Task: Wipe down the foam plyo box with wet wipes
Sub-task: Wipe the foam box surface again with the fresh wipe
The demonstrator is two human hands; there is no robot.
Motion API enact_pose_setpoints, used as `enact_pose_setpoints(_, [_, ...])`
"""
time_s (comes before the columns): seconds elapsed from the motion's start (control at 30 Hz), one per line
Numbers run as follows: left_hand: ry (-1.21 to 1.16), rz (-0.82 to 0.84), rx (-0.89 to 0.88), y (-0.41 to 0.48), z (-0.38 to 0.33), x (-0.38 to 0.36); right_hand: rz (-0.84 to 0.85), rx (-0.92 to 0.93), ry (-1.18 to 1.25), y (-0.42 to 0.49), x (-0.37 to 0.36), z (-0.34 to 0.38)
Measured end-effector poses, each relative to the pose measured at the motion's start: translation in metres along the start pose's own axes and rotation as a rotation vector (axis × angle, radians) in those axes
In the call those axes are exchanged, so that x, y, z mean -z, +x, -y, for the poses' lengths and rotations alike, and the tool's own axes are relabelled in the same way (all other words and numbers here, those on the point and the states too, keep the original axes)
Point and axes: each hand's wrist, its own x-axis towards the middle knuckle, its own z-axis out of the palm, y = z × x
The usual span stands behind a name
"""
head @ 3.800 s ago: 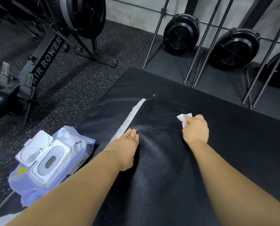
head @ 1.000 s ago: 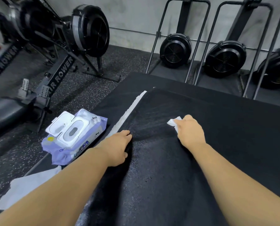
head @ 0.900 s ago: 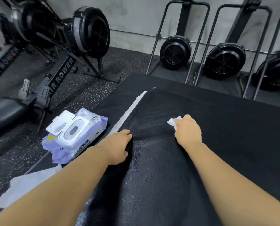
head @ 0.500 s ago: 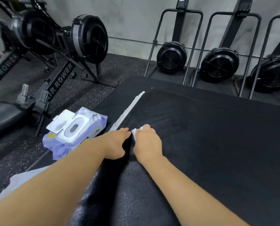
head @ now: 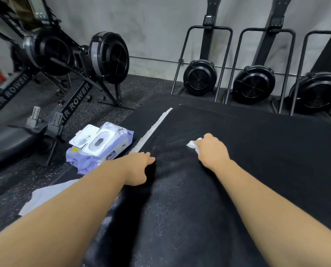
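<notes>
Black foam plyo box [head: 237, 170] with white strip [head: 153, 130]; white wipe [head: 194, 145]; lavender wipe pack [head: 101, 149]; speckled black floor [head: 95, 112].

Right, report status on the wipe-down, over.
Right hand grips wet wipe, pressed on plyo box top. Left hand rests on box's left edge. Wipes pack, lid open, sits left; path unobstructed.
</notes>
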Motion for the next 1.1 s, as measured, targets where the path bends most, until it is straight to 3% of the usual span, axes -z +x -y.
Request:
enact_pose_setpoints(0.2, [0.029,-0.031,0.021,-0.039,0.005,-0.015,0.021,-0.127,0.068,-0.009,0.001,0.011])
enact_pose_setpoints(0.47, [0.125,-0.114,0.045,-0.088,0.009,-0.035,0.006,0.114,0.244,-0.073,-0.001,0.097])
enact_pose_setpoints(0.63, [0.138,-0.062,0.099,-0.098,-0.001,-0.042,0.02,0.235,0.279,-0.098,0.002,0.122])
enact_pose_setpoints(0.8, [0.087,-0.065,0.088,-0.094,-0.007,-0.048,0.015,0.358,0.189,-0.088,0.001,0.093])
enact_pose_setpoints(1.1, [0.06,-0.065,0.069,-0.089,0.001,-0.05,-0.008,0.101,0.042,-0.048,0.002,0.008])
